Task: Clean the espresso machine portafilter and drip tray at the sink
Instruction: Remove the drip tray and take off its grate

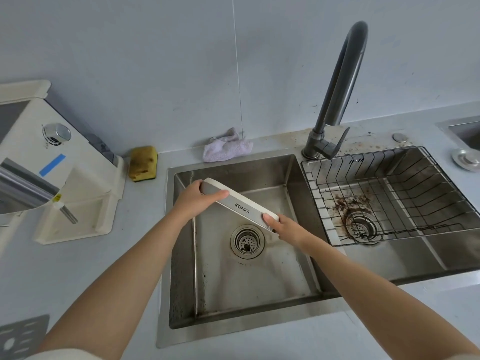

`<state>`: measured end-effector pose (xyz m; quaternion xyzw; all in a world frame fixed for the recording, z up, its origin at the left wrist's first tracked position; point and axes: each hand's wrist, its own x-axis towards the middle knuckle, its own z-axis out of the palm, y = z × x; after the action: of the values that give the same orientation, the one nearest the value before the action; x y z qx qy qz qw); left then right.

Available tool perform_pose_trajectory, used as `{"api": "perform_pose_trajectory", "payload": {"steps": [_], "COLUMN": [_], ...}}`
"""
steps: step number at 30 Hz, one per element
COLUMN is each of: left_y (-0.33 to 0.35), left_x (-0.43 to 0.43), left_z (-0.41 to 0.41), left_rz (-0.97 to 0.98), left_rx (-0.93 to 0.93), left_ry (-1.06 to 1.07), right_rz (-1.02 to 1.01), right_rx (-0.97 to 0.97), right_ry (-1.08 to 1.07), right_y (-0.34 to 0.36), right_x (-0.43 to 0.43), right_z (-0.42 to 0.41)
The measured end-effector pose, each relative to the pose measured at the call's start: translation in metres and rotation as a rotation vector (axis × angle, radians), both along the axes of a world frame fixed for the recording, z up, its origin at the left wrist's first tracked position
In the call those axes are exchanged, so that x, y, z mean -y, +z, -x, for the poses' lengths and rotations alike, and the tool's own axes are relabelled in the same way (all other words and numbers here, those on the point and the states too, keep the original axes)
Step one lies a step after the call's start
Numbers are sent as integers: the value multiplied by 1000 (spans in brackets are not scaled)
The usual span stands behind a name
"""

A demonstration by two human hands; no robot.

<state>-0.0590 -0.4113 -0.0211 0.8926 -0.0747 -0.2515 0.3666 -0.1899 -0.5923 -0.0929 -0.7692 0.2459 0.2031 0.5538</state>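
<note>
Head view | one drip tray (241, 210) over sink (259, 281) | left grip (200, 201), right grip (283, 226): both clasping tray ends | one sponge (143, 163)

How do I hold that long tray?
Grip the tray by its two short ends, one hand from each side, as the left hand and right hand do. It is long, narrow and tilted over the sink, so that likely steadies it.

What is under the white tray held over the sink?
The drip tray, gripped at both ends by the left hand and right hand, hangs tilted above the stained sink basin, near its drain strainer. The basin floor straight behind the tray is hidden.
</note>
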Motion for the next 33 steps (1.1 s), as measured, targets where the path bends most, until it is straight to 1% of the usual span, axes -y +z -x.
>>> {"api": "perform_pose_trajectory", "payload": {"steps": [4, 8, 13, 18, 24, 28, 33], "left_y": [0, 1, 0, -2, -8, -14, -20], "left_x": [2, 4, 6, 4, -1, -4, -10], "left_z": [-4, -3, 1, 7, 10, 9, 9], "left_rz": [-86, -144, -228, -305, -320, -286, -278], "left_rx": [-31, 13, 79, 77, 58, 36, 26], "left_ry": [18, 36, 52, 52, 51, 40, 17], "right_rz": [11, -26, -62, -66, -30, 5, 60], "right_rx": [-55, -81, -123, -163, -191, -204, -198], "right_ry": [22, 32, -26, -29, -54, -70, -37], "right_y": [-4, -5, -4, 1, 0, 0, 4], "right_x": [-6, -14, -24, -30, -34, -34, -36], "right_z": [-1, 0, -1, 2, 4, 7, 7]}}
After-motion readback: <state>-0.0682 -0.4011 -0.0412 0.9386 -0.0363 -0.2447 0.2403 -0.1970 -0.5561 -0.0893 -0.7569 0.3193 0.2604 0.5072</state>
